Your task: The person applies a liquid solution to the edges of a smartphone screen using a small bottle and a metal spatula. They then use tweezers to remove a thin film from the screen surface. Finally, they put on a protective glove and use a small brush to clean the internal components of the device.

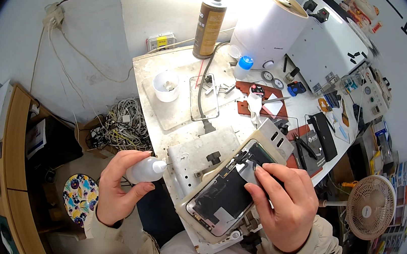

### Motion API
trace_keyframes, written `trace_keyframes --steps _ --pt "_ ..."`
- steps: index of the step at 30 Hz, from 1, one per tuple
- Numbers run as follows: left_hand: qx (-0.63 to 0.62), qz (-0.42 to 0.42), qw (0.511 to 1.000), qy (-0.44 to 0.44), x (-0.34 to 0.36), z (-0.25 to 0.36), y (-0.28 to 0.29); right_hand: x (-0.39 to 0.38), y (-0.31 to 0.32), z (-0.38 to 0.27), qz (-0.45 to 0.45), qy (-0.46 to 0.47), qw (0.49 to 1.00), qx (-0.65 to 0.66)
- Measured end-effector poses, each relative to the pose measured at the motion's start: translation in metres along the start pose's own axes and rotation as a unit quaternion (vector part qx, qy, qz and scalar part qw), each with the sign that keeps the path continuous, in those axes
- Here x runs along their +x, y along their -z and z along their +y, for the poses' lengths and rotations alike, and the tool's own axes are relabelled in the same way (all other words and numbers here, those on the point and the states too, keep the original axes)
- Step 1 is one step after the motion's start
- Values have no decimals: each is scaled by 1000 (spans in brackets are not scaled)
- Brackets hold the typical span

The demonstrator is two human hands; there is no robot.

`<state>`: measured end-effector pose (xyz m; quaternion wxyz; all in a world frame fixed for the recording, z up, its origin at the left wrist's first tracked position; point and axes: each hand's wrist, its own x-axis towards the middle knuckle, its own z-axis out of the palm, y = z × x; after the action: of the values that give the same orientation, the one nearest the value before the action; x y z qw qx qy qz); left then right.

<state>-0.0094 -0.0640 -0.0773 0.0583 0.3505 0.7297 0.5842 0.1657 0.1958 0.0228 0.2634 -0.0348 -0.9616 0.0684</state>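
My left hand grips a small white squeeze bottle with its nozzle pointing right, toward the left edge of a metal fixture plate. A phone frame with its dark inside showing lies tilted in a beige holder on the workbench. My right hand rests on the right half of the phone, fingertips pinched on a thin tool whose tip touches the upper inside of the phone; the tool is mostly hidden by my fingers.
On the white workbench stand a white cup, a glass panel, a brown spray can, a white cylinder lamp, pliers and small parts. A tangle of cables lies left; a small fan stands lower right.
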Motion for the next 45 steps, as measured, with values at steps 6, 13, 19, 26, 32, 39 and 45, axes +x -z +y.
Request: trace_keyframes --steps 6,13,19,26,32,39,45 --pt "2 0 1000 -2 -1 1 1 0 2 0 -10 -7 1000 13" --pt "1 -4 1000 -3 -2 3 2 1 4 7 -17 9 999 38" --pt "9 -15 1000 -20 1 6 2 5 7 13 -23 18 998 50" --pt "38 -55 995 -75 25 35 0 7 7 16 -28 22 997 64" --pt "134 -82 972 -173 47 59 -12 6 6 19 -25 27 997 69" --pt "194 -92 950 -226 63 78 -16 7 6 21 -32 24 996 80" --pt "218 -90 944 -231 66 82 -21 7 6 23 -21 36 996 84"
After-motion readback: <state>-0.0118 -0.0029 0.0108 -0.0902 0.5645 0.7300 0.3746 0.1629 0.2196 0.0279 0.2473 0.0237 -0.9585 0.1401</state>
